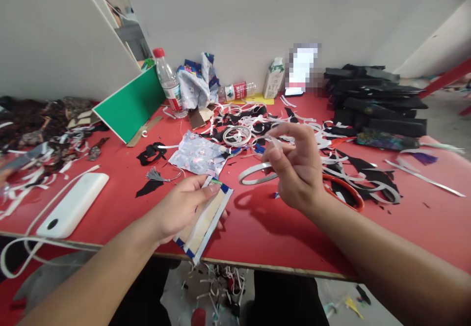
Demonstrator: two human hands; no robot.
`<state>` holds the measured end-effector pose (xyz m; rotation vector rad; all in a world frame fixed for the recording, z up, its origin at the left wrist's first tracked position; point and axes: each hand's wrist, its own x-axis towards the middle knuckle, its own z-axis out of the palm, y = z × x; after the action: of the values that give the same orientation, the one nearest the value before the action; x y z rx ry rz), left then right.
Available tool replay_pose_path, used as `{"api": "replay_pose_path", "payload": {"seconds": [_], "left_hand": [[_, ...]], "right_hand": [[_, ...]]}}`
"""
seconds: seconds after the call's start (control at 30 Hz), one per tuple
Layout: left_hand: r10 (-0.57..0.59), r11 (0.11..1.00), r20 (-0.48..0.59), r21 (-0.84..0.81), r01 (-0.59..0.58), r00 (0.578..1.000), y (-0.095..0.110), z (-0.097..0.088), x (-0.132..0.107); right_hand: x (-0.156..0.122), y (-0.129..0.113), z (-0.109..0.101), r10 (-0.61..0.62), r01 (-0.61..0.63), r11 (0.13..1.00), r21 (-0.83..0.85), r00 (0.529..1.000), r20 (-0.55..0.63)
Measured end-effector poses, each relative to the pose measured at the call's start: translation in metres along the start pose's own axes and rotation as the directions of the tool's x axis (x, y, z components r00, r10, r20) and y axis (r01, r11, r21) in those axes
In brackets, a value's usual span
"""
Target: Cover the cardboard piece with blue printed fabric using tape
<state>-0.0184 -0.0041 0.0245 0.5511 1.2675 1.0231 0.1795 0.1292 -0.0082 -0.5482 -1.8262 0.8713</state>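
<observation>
My left hand is closed on a flat beige card panel, thumb on top and fingers beneath. Dark blue fabric shows at the panel's ends, and pale strips run along its long edges. The panel tilts over the table's front edge. To the right and a little higher, my right hand is raised above the table, closed on a roll of white tape. A short whitish piece shows at its thumb and fingertip. Just behind the panel lies a pale blue patterned fabric piece.
Orange-handled scissors lie beside my right wrist. Another tape roll sits among white and black scraps. A white power bank with a cable is at left. Bottles, a carton, a phone and stacked black pieces line the back.
</observation>
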Motion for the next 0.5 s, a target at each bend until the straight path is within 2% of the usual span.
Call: {"api": "replay_pose_path", "payload": {"seconds": [0.17, 0.3, 0.33, 0.4, 0.5], "left_hand": [[0.036, 0.999, -0.005, 0.004, -0.036, 0.999, 0.008, 0.006, 0.003], [0.051, 0.999, -0.104, 0.016, -0.050, 0.993, 0.021, 0.019, 0.002], [0.066, 0.998, -0.142, -0.007, -0.067, 0.988, 0.022, 0.023, 0.000], [0.113, 0.988, -0.216, -0.077, -0.132, 0.970, 0.022, 0.031, -0.001], [0.190, 0.957, -0.286, -0.161, -0.242, 0.939, 0.015, 0.040, 0.002]], "right_hand": [[0.011, 0.010, 0.002, 0.132, -0.144, 0.974, 0.175, 0.988, 0.077], [0.016, 0.015, 0.001, 0.154, -0.168, 0.963, 0.209, 0.985, 0.081], [0.015, 0.015, 0.001, 0.136, -0.147, 0.975, 0.168, 0.988, 0.077], [0.013, 0.016, 0.000, 0.064, -0.060, 0.997, -0.041, 0.993, 0.095], [0.009, 0.021, 0.002, -0.037, 0.119, 0.918, -0.378, 0.976, 0.216]]}}
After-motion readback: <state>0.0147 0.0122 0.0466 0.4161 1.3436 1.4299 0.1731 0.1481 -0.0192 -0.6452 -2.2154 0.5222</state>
